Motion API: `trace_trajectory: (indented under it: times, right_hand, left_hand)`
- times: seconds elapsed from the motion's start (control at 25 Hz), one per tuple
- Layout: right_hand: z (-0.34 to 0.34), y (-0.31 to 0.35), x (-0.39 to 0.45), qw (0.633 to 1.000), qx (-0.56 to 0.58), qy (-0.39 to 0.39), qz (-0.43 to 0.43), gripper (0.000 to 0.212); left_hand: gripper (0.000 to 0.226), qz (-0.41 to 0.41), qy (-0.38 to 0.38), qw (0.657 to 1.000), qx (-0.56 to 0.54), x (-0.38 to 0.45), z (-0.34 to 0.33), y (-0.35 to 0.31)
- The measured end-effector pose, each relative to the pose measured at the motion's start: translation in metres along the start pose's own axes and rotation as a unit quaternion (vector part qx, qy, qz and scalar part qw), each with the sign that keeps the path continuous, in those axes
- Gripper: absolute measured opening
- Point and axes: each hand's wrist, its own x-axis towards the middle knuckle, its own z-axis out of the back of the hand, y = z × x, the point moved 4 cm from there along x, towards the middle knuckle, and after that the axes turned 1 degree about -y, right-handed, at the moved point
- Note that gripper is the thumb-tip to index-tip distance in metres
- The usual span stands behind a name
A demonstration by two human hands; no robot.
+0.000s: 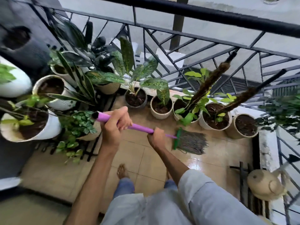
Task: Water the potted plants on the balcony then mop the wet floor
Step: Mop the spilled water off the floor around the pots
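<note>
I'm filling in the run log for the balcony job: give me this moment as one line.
phase: mopping | left hand: grips mop handle top | right hand: grips lower | mop head: on wet tiles by pots

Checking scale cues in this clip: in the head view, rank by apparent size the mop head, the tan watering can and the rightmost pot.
1. Watering can, though it sits nearer the camera.
2 and 3. Mop head and rightmost pot look about alike; I cannot rank them.
</note>
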Motion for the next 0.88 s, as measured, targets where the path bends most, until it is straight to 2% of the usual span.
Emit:
trace_trajectory:
  times: [0.24, 0.32, 0.4, 0.44, 0.52, 0.64, 0.76, 0.88]
  right_hand:
    - [-0.124, 0.202, -0.035, 0.992, 0.022, 0.049, 0.115, 0.029]
    - [-0.153, 0.257, -0.046, 0.987, 0.037, 0.063, 0.146, 0.027]
    - [-0.171, 0.292, -0.053, 0.981, 0.058, 0.076, 0.169, 0.025]
    - [-0.176, 0.305, -0.055, 0.979, 0.062, 0.080, 0.176, 0.024]
    - [-0.178, 0.313, -0.053, 0.977, 0.052, 0.084, 0.188, 0.023]
    - [-0.167, 0.296, -0.041, 0.976, 0.001, 0.094, 0.194, 0.027]
    - [-0.144, 0.251, -0.023, 0.980, -0.044, 0.087, 0.175, 0.032]
    - [-0.109, 0.178, -0.005, 0.985, -0.074, 0.071, 0.141, 0.034]
  left_hand:
    - [0.048, -0.101, -0.033, 0.992, 0.070, 0.003, 0.148, -0.138]
    - [0.042, -0.129, -0.047, 0.985, 0.107, -0.001, 0.176, -0.162]
    - [0.026, -0.171, -0.060, 0.973, 0.144, -0.004, 0.195, -0.175]
    - [0.026, -0.196, -0.054, 0.967, 0.154, -0.003, 0.203, -0.180]
    - [0.039, -0.211, -0.021, 0.966, 0.147, 0.005, 0.212, -0.185]
    - [0.047, -0.190, 0.047, 0.972, 0.127, 0.020, 0.204, -0.175]
    - [0.043, -0.141, 0.074, 0.982, 0.099, 0.027, 0.181, -0.145]
    - [0.037, -0.078, 0.084, 0.992, 0.049, 0.030, 0.150, -0.101]
